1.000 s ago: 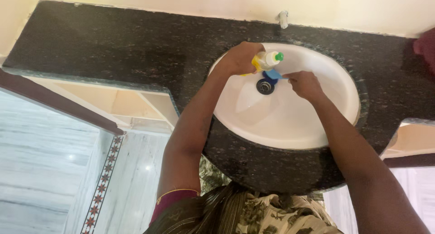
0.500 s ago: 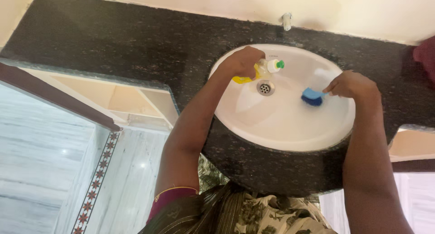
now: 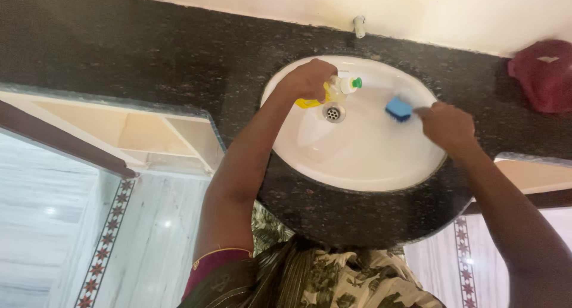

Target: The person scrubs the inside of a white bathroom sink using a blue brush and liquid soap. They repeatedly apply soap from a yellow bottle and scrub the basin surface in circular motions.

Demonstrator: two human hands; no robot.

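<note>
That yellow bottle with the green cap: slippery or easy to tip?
The yellow bottle looks like light plastic, held tilted over the sink in the left hand. Set on the sloping glossy bowl, it would probably slide or roll.

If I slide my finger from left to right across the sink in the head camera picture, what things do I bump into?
Left hand → yellow bottle with its green cap → blue brush → right hand → dark red cloth out on the black counter.
</note>
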